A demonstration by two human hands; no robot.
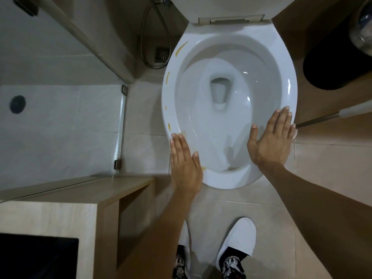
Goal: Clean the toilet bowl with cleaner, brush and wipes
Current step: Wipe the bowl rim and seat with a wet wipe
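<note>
From the head view, I see my left hand (184, 158) and right hand (274, 135) flat and holding nothing, over the near rim of the toilet bowl (289, 91). Yellow marks (181, 48) dot its left rim. I think cleaning hasn't started; next I need the cleaner.

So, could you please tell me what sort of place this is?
Most likely a small bathroom. An open white ceramic toilet bowl fills the middle, a coiled metal spray hose hangs beside it above a square metal floor drain, and a pale wooden cabinet stands on the beige tiled floor.
</note>
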